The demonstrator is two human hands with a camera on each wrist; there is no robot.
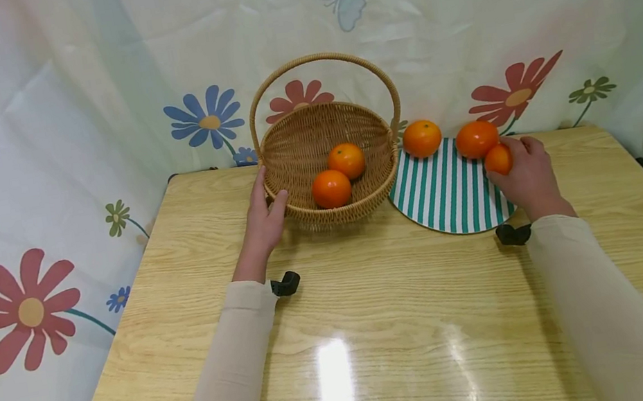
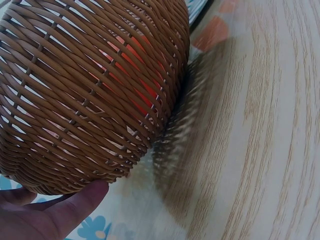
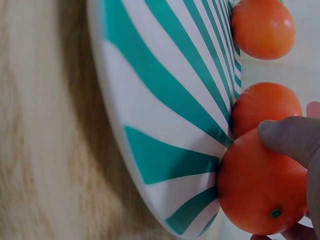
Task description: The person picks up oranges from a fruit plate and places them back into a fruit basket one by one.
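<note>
A wicker basket point(image 1: 318, 124) with a tall arched handle stands at the back of the table, two oranges point(image 1: 332, 189) inside it. My left hand point(image 1: 264, 220) rests against the basket's left side, thumb and fingers touching the weave in the left wrist view. To the right, my right hand point(image 1: 528, 175) grips an orange point(image 3: 262, 185) at the right edge of a green-and-white striped plate point(image 1: 443, 192). Thumb and fingers lie around that fruit. Beside it on the plate sits a second orange point(image 1: 476, 139), and a third orange point(image 1: 422, 138) is at the plate's back left.
The wooden table point(image 1: 380, 331) stretches toward me, with a bright light reflection on its surface. Behind it hangs a floral cloth point(image 1: 118, 71), close to the back of the basket and plate.
</note>
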